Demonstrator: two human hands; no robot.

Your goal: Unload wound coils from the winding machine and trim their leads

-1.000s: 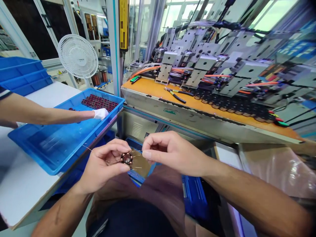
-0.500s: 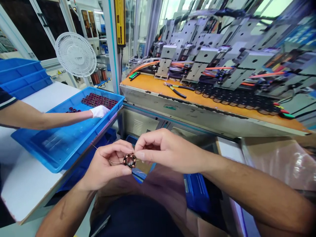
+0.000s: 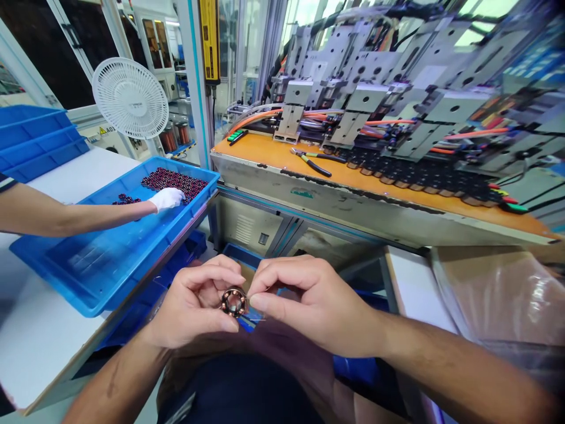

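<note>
A small round copper-wound coil ring point(image 3: 233, 301) sits between my two hands, low in the middle of the view above my lap. My left hand point(image 3: 194, 306) pinches it from the left with thumb and fingers. My right hand point(image 3: 304, 300) pinches its right edge with thumb and forefinger; thin wire ends stick out below the ring. To the left, a blue tray point(image 3: 79, 277) holds a heap of similar dark red coil rings point(image 3: 174, 179) at its far end.
A co-worker's white-gloved hand point(image 3: 166, 198) reaches into the blue tray from the left. An orange-topped machine bench point(image 3: 397, 194) with pliers point(image 3: 311, 163) stands ahead. A white fan point(image 3: 130, 98) and stacked blue bins point(image 3: 35, 138) stand at the back left.
Both my hands have dropped lower and closer together around the coil ring, and the ring has turned. The co-worker's gloved hand has slid a little left in the tray.
</note>
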